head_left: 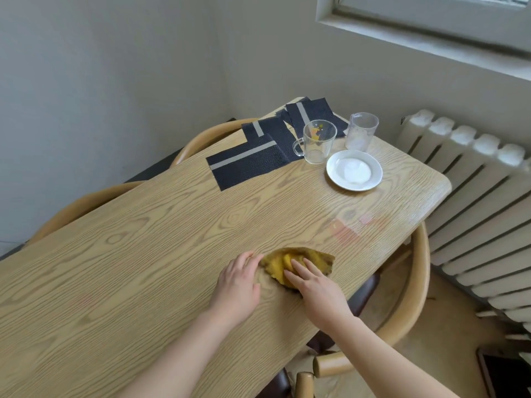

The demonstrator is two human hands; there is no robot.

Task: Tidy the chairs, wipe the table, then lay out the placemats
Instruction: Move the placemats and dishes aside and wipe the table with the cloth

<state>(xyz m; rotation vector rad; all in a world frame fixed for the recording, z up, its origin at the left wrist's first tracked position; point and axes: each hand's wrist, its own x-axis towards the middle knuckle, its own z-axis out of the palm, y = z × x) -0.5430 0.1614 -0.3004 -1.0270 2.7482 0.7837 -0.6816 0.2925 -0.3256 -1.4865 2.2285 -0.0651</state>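
Two hands (275,282) – cloth (298,264), wooden table (143,268)

Both hands, left (238,285) and right (316,291), flat on yellow cloth (319,258) atop table (143,254).

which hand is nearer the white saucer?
Right. The right hand presses on the yellow cloth, on the side toward the white saucer. The left hand lies flat on the table at the cloth's left edge, farther away.
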